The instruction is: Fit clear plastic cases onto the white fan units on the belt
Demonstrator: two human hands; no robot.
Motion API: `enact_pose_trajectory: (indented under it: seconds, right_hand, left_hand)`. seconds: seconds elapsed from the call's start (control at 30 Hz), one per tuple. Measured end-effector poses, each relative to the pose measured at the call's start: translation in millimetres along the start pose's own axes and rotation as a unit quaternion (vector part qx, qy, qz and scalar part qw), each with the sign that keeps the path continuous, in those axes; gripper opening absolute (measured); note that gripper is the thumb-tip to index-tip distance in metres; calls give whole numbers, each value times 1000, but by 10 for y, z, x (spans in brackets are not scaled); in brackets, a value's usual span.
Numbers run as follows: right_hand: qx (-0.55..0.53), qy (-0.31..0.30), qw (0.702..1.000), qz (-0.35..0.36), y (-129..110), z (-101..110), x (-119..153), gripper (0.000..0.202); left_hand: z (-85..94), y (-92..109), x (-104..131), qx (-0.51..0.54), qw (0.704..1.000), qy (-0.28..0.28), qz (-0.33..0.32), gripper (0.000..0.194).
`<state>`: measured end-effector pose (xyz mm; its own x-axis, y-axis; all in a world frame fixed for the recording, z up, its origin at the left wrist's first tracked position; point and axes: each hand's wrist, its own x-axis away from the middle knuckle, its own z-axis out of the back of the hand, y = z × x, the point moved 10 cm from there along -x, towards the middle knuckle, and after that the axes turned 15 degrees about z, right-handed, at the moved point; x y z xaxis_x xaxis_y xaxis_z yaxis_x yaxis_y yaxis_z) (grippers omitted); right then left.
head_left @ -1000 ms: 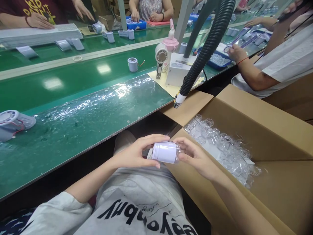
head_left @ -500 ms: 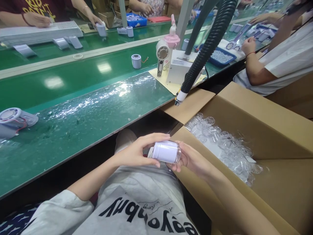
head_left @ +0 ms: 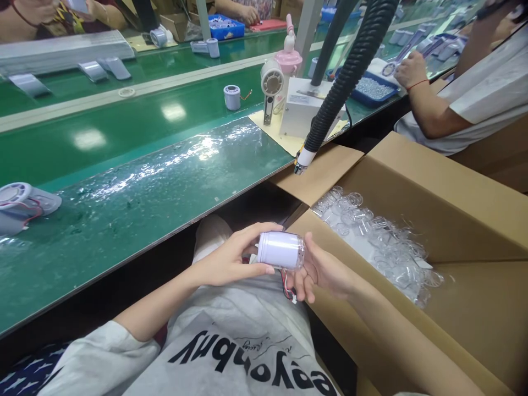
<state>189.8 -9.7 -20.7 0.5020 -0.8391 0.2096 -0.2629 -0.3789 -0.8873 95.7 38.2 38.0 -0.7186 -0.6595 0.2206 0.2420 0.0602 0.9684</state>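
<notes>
My left hand grips a small lavender fan housing by its left end, thumb below and fingers above. A clear plastic cover sits around the housing's right end. Beside that end is my right hand, its thumb raised and its fingers apart under the housing; light contact there cannot be made out. Thin red, black and white wires with a small white plug hang below the housing, close to my right fingers.
At my right stands an open cardboard box with many clear plastic covers. A black corrugated hose hangs over its flap. On the green bench are another housing and a handheld fan. Co-workers sit opposite and at right.
My right fingers have loosened from the housing's covered end and spread slightly downward. The wires now hang in fuller view. Across the bench, a co-worker's hand has set down a lavender part.
</notes>
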Motion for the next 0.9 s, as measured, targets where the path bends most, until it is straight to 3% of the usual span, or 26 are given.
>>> enact_pose_trajectory:
  seconds: [0.07, 0.1, 0.17, 0.23, 0.27, 0.4, 0.47, 0.67, 0.77, 0.9]
  right_hand:
    - [121, 30, 984, 128, -235, 110, -4, 74]
    - [202, 42, 957, 203, -391, 137, 29, 73]
    - [357, 37, 873, 329, -644, 65, 142, 64]
    - [440, 8, 811, 386, -725, -49, 224, 53]
    - [442, 1, 809, 388, -724, -62, 234, 51]
    - [267, 31, 916, 299, -563, 80, 153, 58]
    - [192, 38, 943, 269, -491, 106, 136, 54]
    - [232, 59, 939, 247, -430, 183, 139, 52]
    - [206, 72, 952, 215, -271, 172, 85, 52]
    - [187, 56, 967, 165, -58, 249, -2, 58]
  left_hand:
    - [2, -41, 2, 28, 999, 3, 33, 60]
    - [1, -60, 3, 38, 998, 4, 45, 59]
    - [1, -85, 6, 56, 997, 3, 59, 58]
    - [-5, -94, 8, 65, 996, -5, 61, 58]
    - [-10, -92, 8, 67, 996, -10, 58, 60]
    - [-37, -67, 7, 65, 997, -39, 30, 77]
    - [-66, -97, 0, 77, 995, -58, 36, 79]
    - [-131, -305, -23, 182, 973, -94, 106, 81]
    - [-203, -509, -35, 186, 966, -99, 150, 84]
    - [-201, -759, -76, 151, 962, -73, 217, 66]
